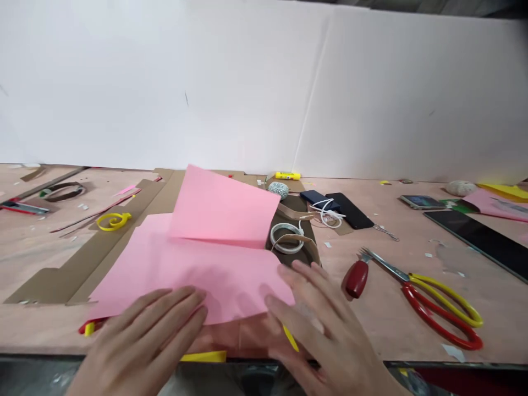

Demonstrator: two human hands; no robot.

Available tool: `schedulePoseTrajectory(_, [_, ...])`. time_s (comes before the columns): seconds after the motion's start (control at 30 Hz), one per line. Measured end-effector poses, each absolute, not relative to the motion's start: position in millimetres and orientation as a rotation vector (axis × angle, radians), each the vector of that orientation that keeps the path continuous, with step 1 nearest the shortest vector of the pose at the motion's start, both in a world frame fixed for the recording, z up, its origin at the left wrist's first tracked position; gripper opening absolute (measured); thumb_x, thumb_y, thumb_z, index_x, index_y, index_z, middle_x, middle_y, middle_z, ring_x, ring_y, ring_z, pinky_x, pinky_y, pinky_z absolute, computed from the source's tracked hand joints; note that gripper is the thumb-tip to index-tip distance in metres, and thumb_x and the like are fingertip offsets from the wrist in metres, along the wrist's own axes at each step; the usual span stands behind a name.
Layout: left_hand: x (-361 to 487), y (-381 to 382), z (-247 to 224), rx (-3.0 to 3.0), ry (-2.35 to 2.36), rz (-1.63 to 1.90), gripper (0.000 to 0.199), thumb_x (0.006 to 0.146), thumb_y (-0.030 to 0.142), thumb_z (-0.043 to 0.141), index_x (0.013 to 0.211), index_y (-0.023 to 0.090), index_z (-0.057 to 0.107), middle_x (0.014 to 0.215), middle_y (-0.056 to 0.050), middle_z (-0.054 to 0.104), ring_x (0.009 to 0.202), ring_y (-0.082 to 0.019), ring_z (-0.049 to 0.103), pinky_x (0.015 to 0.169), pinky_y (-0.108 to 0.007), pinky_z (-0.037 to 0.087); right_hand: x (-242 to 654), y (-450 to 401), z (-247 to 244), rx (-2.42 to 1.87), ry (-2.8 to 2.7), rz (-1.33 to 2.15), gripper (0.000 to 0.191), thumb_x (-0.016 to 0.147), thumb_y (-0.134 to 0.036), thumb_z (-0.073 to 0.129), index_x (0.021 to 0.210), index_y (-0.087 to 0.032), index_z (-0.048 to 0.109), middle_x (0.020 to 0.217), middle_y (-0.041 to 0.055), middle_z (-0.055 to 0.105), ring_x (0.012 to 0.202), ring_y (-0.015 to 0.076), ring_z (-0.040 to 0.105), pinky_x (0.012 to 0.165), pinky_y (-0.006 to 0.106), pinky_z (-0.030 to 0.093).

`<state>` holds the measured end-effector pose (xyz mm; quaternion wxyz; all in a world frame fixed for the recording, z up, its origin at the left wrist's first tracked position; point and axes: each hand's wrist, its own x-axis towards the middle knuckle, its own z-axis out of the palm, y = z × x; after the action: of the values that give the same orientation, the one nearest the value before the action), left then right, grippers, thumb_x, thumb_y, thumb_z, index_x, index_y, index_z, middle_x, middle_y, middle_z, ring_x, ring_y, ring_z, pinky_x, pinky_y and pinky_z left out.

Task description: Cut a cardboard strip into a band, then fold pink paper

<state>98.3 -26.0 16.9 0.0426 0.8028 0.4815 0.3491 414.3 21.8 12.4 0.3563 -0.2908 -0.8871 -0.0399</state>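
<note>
Now onto the pink sheet (231, 269), well left of the scissors (441, 308)! Resting on it with a flat, close-fingered left hand (144, 330), seemingly gripping nothing; reaching its scissors-side edge with a loosely spread right hand (332, 324), impossible to tell if pinching. Careful: could skew from uneven pressure by 2 hands, or crease at the raised flap (225, 209) if tugged scissors-ward.

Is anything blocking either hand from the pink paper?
Nothing visible: the left hand overlaps the near edge of the pink paper, the right hand its right end; the scissors lie off to the right.
</note>
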Motion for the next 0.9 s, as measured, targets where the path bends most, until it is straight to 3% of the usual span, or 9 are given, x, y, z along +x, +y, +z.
schedulePoseTrajectory(0.13, [96.7,-26.5,7.1,2.866,1.277,0.748,0.031,0.099,0.015,0.060,0.123,0.030,0.073,0.131,0.000,0.080,0.117,-0.018,0.077,0.118,-0.023,0.046,410.6,23.2,5.0,-0.691,-2.527,0.068,0.036,0.100,-0.019,0.065,0.136,-0.016,0.067,0.139,0.0092,0.076,0.130,0.0323,0.069,0.120,0.057,0.048])
schedulePoseTrajectory(0.27, [102.0,-18.5,21.3,2.626,1.223,0.785,0.021,0.108,0.026,0.052,0.105,0.027,0.072,0.101,0.002,0.085,0.087,-0.011,0.081,0.080,-0.012,0.058,406.5,27.6,15.2,-0.699,-2.455,0.213,0.024,0.103,-0.027,0.069,0.127,-0.022,0.072,0.126,0.0031,0.082,0.116,0.0218,0.077,0.115,0.040,0.056])
schedulePoseTrajectory(0.33, [103.7,-14.6,26.4,2.449,1.288,0.759,0.025,0.110,0.030,0.051,0.102,0.027,0.074,0.093,0.003,0.084,0.078,-0.011,0.080,0.068,-0.011,0.057,404.0,29.9,20.0,-0.690,-2.431,0.254,0.023,0.105,-0.033,0.068,0.124,-0.023,0.075,0.121,0.0027,0.084,0.111,0.0215,0.079,0.109,0.036,0.060])
schedulePoseTrajectory(0.47, [99.3,-3.4,27.0,2.177,1.464,0.635,0.032,0.109,0.037,0.053,0.092,0.027,0.078,0.081,0.007,0.082,0.066,-0.011,0.077,0.058,-0.013,0.055,394.1,39.8,17.4,-0.794,-2.310,0.533,0.033,0.104,-0.010,0.052,0.113,-0.024,0.080,0.107,0.0014,0.086,0.094,0.0160,0.082,0.084,0.023,0.065])
schedulePoseTrajectory(0.53, [92.8,0.9,23.5,2.215,1.612,0.741,0.029,0.107,0.043,0.057,0.095,0.027,0.078,0.084,0.006,0.083,0.066,-0.012,0.077,0.057,-0.016,0.056,387.5,47.2,12.8,-0.871,-2.240,0.654,0.033,0.102,-0.009,0.052,0.111,-0.023,0.080,0.105,0.0017,0.086,0.092,0.0156,0.082,0.080,0.022,0.064])
schedulePoseTrajectory(0.6, [84.7,-0.2,18.6,2.431,1.810,0.918,0.021,0.104,0.042,0.064,0.107,0.025,0.077,0.097,0.001,0.084,0.078,-0.017,0.080,0.067,-0.023,0.059,381.7,54.5,8.7,-0.939,-2.192,0.701,0.031,0.102,-0.011,0.053,0.109,-0.024,0.081,0.102,0.0007,0.085,0.090,0.0152,0.081,0.078,0.022,0.063])
schedulePoseTrajectory(0.67, [77.6,-7.8,13.0,2.760,1.851,1.004,0.018,0.101,0.027,0.069,0.118,0.023,0.075,0.117,-0.006,0.082,0.102,-0.023,0.079,0.093,-0.034,0.060,377.7,60.7,4.9,-1.001,-2.186,0.718,0.032,0.103,-0.013,0.053,0.107,-0.027,0.081,0.101,-0.0013,0.084,0.088,0.0142,0.080,0.075,0.022,0.061])
schedulePoseTrajectory(0.77, [76.1,-23.7,4.5,3.041,1.560,0.839,0.033,0.101,0.008,0.059,0.129,0.020,0.073,0.141,-0.010,0.073,0.137,-0.025,0.064,0.127,-0.045,0.038,373.8,68.3,-3.2,-1.000,-2.264,0.708,0.038,0.101,-0.011,0.051,0.117,-0.031,0.079,0.111,-0.0028,0.082,0.096,0.0140,0.080,0.079,0.024,0.061])
schedulePoseTrajectory(0.9, [88.9,-28.5,-1.0,2.976,1.586,0.710,0.034,0.110,0.031,0.056,0.137,0.017,0.070,0.148,-0.007,0.070,0.142,-0.022,0.060,0.135,-0.039,0.024,366.5,74.8,-16.1,-1.011,-2.326,0.528,0.039,0.102,-0.011,0.047,0.119,-0.029,0.077,0.116,0.0000,0.082,0.096,0.0189,0.079,0.081,0.032,0.062])
